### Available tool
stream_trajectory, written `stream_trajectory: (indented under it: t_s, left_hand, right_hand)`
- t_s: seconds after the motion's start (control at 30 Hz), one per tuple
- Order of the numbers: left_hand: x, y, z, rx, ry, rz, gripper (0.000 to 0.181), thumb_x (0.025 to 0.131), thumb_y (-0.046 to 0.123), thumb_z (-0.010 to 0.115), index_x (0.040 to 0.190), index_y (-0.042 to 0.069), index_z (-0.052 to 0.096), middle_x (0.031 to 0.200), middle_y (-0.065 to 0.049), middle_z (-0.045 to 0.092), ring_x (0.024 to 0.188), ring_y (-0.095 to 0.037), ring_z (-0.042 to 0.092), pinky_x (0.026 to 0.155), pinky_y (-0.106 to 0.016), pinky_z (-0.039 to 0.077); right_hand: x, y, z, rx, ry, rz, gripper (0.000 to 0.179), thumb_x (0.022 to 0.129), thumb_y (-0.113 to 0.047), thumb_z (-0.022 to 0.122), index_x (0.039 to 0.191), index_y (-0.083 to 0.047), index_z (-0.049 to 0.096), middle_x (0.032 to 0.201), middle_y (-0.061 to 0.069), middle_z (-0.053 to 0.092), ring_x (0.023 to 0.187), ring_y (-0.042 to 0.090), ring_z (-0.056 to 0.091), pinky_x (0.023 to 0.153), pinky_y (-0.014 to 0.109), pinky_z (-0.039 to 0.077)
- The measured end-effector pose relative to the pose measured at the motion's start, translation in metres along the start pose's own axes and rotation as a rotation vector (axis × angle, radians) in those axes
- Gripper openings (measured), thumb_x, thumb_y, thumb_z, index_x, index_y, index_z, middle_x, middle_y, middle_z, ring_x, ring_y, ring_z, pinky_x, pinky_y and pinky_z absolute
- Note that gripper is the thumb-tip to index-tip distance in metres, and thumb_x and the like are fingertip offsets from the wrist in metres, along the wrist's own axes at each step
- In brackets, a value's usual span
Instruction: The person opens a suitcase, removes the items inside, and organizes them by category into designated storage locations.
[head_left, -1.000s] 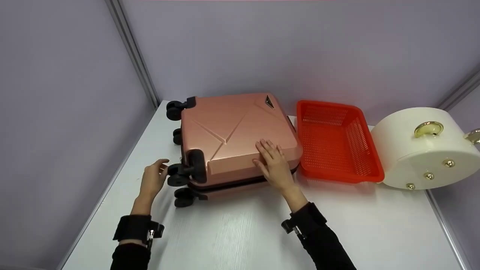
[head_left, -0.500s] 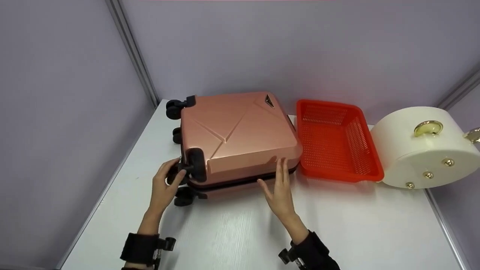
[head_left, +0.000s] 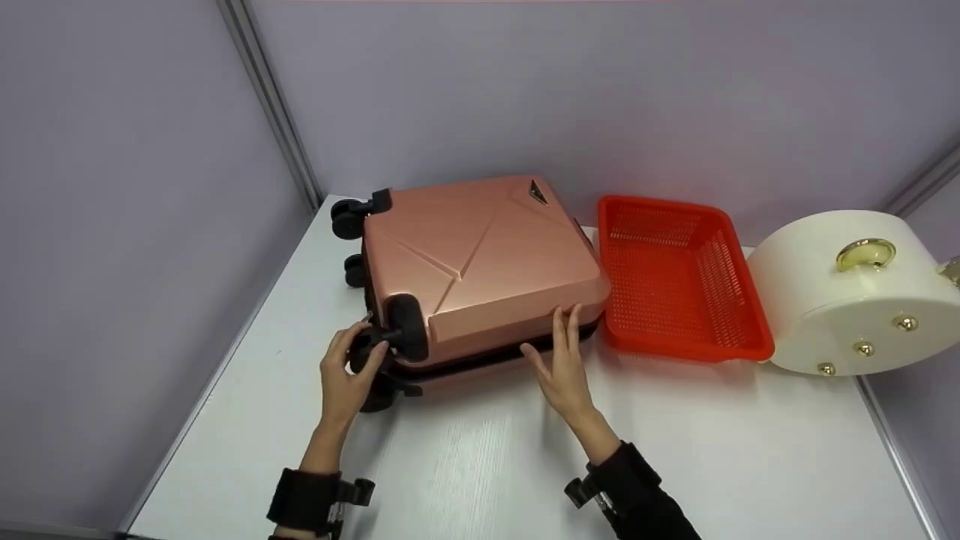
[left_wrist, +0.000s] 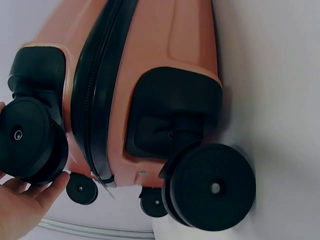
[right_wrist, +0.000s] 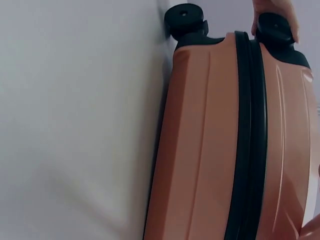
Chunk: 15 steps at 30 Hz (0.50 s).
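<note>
A rose-pink hard-shell suitcase (head_left: 487,247) lies flat on the white table, its black wheels facing left. My left hand (head_left: 346,382) grips the upper near wheel (left_wrist: 25,132), thumb on the near side and fingers around the far side. Below that wheel, the lower near wheel (left_wrist: 212,187) shows in the left wrist view. My right hand (head_left: 566,379) has its fingers straight, with the fingertips at the suitcase's near side, close to its right corner. A dark zipper band (right_wrist: 250,130) runs along that side in the right wrist view.
Right of the suitcase stands a red perforated plastic basket (head_left: 686,352), close against its corner. Farther right, a white round case (head_left: 817,277) with gold handle and studs rests on its side. Grey partition walls (head_left: 570,97) enclose the table (head_left: 465,465) at the back and sides.
My left hand has come from beside the wheel to grip it. My right hand has dropped from the suitcase top to its near side. The suitcase's near-left corner has shifted slightly right.
</note>
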<state>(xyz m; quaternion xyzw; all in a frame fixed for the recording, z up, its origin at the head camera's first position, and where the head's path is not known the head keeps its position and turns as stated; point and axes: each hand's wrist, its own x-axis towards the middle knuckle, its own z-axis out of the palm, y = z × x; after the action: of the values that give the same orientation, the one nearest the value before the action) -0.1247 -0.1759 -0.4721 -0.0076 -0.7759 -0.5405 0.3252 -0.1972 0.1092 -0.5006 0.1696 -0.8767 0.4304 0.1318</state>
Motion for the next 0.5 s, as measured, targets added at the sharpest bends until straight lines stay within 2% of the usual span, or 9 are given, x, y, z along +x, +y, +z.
stream_trajectory:
  t_s: [0.17, 0.37, 0.43, 0.5]
  left_hand:
    - [-0.011, 0.004, 0.008, -0.004, 0.028, 0.023, 0.028, 0.077, -0.002, 0.065, 0.104, -0.006, 0.059, 0.095, -0.017, 0.057, 0.083, -0.021, 0.054, 0.071, -0.018, 0.043]
    - [-0.025, -0.017, 0.028, -0.038, 0.070, 0.095, 0.029, 0.076, 0.003, 0.067, 0.104, -0.003, 0.060, 0.098, -0.011, 0.058, 0.078, -0.016, 0.054, 0.064, -0.020, 0.045]
    - [-0.030, -0.024, 0.037, -0.083, 0.095, 0.131, 0.029, 0.077, 0.004, 0.067, 0.104, 0.000, 0.061, 0.099, -0.009, 0.058, 0.075, -0.012, 0.053, 0.059, -0.019, 0.044]
    - [-0.036, -0.023, 0.044, -0.106, 0.101, 0.138, 0.029, 0.077, 0.005, 0.067, 0.105, 0.001, 0.061, 0.096, -0.008, 0.058, 0.071, -0.011, 0.050, 0.055, -0.020, 0.043]
  right_hand:
    - [0.017, 0.010, -0.010, -0.005, -0.030, -0.001, 0.070, 0.089, -0.038, 0.049, 0.140, -0.001, 0.016, 0.146, 0.018, -0.003, 0.129, 0.039, 0.013, 0.098, 0.055, 0.019]
    - [0.042, 0.020, -0.023, 0.032, -0.063, 0.008, 0.064, 0.091, -0.036, 0.048, 0.136, 0.003, 0.025, 0.145, 0.019, 0.004, 0.129, 0.040, 0.010, 0.101, 0.052, 0.013]
    - [0.051, 0.022, -0.026, 0.040, -0.083, 0.015, 0.062, 0.091, -0.035, 0.047, 0.134, 0.005, 0.027, 0.144, 0.021, 0.006, 0.129, 0.038, 0.011, 0.102, 0.050, 0.013]
    - [0.060, 0.024, -0.029, 0.039, -0.103, 0.034, 0.060, 0.092, -0.035, 0.045, 0.134, 0.006, 0.028, 0.144, 0.021, 0.008, 0.129, 0.037, 0.012, 0.102, 0.048, 0.014]
